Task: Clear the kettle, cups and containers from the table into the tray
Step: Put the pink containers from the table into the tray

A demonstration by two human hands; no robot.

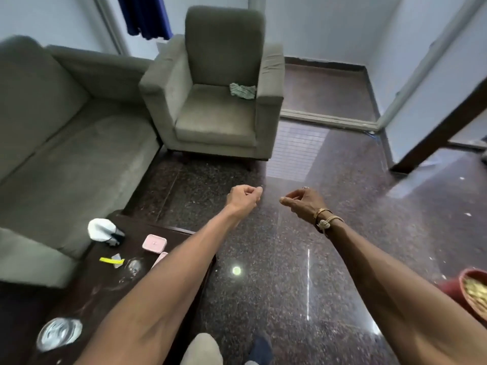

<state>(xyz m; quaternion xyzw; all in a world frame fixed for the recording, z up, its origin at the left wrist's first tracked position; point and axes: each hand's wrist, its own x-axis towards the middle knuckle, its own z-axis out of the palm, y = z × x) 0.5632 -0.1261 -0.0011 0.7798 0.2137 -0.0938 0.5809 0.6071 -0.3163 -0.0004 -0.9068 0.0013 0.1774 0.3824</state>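
A dark wooden table (105,291) fills the lower left. On it lie a white and black object (101,229) that may be the kettle, a pink lidded container (154,243), and a second pink container (160,258) partly hidden by my left forearm. A clear glass cup (134,267) stands near them, and a silvery round dish (59,333) sits at the near edge. My left hand (243,197) and my right hand (300,201) are stretched out over the floor beyond the table, fingers curled, holding nothing. No tray is in view.
A yellow strip with a scrap (112,260) lies on the table. A grey sofa (66,154) runs along the left, and a grey armchair (218,101) with a cloth (242,90) stands ahead. A red bowl (471,293) of yellowish pieces sits at the right edge. Polished dark floor (329,246) lies ahead.
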